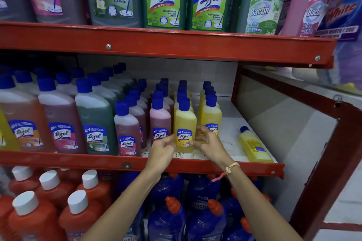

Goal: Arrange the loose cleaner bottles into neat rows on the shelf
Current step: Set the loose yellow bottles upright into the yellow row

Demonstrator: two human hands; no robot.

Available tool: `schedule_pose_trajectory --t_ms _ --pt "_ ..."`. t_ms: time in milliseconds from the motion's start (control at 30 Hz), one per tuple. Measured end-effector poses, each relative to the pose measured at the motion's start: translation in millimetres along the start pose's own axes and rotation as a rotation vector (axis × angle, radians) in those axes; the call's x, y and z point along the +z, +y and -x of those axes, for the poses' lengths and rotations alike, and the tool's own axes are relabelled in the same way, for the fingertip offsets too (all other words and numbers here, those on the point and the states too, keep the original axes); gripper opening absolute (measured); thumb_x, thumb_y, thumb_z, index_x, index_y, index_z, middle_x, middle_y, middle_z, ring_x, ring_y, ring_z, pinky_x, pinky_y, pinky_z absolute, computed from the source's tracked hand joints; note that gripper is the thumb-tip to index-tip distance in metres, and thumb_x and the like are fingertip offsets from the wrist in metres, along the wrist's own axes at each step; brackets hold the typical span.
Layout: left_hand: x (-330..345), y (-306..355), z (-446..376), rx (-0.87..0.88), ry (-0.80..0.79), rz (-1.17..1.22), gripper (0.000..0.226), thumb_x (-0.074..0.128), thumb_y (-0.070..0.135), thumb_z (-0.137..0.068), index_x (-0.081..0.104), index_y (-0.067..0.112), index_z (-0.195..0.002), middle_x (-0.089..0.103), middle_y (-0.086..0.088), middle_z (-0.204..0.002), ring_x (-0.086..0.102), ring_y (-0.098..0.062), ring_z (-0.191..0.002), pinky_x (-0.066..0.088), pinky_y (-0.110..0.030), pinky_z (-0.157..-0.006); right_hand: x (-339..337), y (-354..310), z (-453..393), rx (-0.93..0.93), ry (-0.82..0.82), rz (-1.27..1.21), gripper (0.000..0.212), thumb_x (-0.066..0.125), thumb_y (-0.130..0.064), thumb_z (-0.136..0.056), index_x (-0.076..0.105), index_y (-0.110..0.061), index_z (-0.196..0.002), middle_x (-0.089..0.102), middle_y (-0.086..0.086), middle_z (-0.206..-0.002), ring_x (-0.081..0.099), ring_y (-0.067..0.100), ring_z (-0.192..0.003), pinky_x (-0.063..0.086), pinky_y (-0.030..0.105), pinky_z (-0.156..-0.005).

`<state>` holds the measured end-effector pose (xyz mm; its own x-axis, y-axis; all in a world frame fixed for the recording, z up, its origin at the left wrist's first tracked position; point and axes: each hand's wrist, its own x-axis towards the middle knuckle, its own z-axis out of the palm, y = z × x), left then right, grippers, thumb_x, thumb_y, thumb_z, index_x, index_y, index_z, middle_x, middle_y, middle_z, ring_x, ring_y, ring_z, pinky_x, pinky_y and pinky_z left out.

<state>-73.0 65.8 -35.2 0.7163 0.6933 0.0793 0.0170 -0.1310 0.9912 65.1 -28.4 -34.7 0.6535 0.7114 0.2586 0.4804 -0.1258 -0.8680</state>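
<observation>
The main risk, as I judge it, is sitting right at the front of the middle shelf [215, 164]; the upright yellow Lizol bottle [184, 123] is standing close to the near edge, and a clumsy turn or push from either side could be tipping it forward over the red lip, or knocking it back into the yellow row behind it; those narrow bottles are standing tightly front to back, so one shove could be toppling several. A second hazard is the fallen yellow bottle [254, 146], which is lying on its side to the right, cap pointing far and left, well apart from the rows; it could be rolling toward the open right end of the shelf if bumped by a forearm.

The left hand [163, 149] is curling loosely at the bottle's lower left side, fingers half open, fingertips appearing to be touching the label edge rather than clamping it; the right hand [208, 142] is cupping the lower right side in the same way, fingers spread and bent, thumb forward; neither is closing fully, so the bottle is being steadied between the two more than lifted, its base seeming to be resting on the shelf. The pink Lizol bottle [159, 121] is standing just beside it on the left, and another yellow row is standing just beside it on the right.
</observation>
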Motion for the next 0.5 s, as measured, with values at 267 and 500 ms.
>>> schedule_pose_trajectory --t_ms 267,500 --pt "3.2 2.4 10.7 0.073 0.052 -0.101 0.038 0.048 0.011 -0.09 0.056 0.017 -0.126 0.06 0.01 -0.112 0.056 -0.008 -0.109 0.044 -0.026 -0.095 0.3 -2.6 6.4 -0.005 0.062 -0.048 0.044 0.075 -0.009 -0.078 0.061 -0.01 -0.12 0.067 0.0 -0.106 0.067 0.018 -0.102 0.051 0.018 -0.08" --pt "20.8 0.7 14.3 0.16 0.044 -0.107 0.016 0.056 0.018 -0.087 0.069 0.018 -0.097 0.074 -0.001 -0.094 0.068 -0.013 -0.092 0.055 -0.033 -0.087 -44.1 13.2 34.5 -0.06 0.55 0.227 0.014 0.066 -0.013 -0.086 0.074 -0.015 -0.097 0.075 -0.002 -0.086 0.068 0.01 -0.076 0.054 0.025 -0.074"
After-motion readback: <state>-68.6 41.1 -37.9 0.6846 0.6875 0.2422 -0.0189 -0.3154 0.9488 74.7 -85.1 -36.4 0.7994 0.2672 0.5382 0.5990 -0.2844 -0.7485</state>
